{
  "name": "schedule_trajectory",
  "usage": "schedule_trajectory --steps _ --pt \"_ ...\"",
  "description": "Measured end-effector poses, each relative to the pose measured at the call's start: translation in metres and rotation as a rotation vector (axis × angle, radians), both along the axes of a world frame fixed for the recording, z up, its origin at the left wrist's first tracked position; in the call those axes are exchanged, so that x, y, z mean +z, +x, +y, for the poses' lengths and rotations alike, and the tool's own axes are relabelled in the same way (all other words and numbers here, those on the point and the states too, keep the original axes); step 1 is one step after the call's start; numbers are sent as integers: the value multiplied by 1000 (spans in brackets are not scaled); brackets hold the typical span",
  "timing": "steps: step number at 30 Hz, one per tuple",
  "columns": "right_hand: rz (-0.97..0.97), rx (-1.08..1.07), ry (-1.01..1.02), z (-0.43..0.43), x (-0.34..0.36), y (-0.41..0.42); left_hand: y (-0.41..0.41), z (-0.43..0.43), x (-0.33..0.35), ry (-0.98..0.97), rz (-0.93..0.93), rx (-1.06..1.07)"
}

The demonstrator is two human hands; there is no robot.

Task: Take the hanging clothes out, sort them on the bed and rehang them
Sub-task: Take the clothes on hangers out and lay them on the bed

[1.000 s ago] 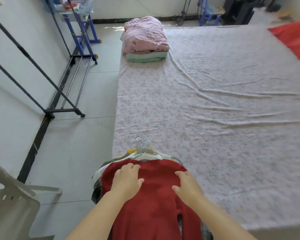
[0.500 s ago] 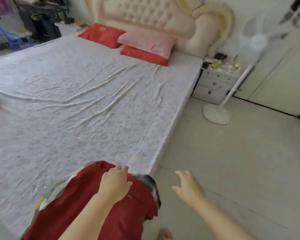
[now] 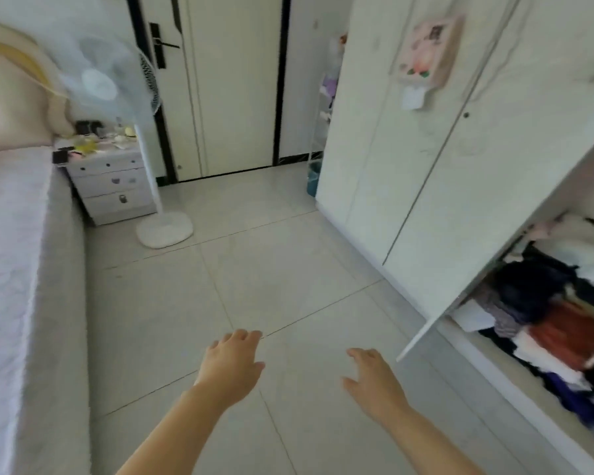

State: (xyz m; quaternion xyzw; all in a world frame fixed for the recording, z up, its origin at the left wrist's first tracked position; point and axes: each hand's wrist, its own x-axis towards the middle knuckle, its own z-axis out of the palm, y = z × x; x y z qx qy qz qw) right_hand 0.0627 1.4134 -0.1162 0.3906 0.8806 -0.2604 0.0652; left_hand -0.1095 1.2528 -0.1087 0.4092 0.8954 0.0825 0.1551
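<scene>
Both hands, left and right, hover empty with relaxed, spread fingers above the tiled floor; the open wardrobe holds heaped clothes.

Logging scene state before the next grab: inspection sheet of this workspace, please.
Surface: bed at left, only its edge in view.
Job's things: clothes in the open wardrobe at right.
Clutter: small items on the nightstand, blurred.
Grippers: left hand and right hand open, above the floor, holding nothing.
Cables: maybe a cord on the wardrobe front; blurred.
Surroundings: standing fan, door.
</scene>
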Motion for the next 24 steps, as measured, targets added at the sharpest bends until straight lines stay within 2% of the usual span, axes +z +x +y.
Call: schedule_trajectory --steps 6,11,19,24 --pt "29 -320 58 133 16 127 92 197 13 15 71 -364" --pt "-2 -537 98 200 29 212 168 313 28 66 96 -635" --pt "-28 -778 160 289 42 289 245 464 42 168 141 -972" --pt "-60 -895 229 348 62 320 271 557 55 196 176 -1096"
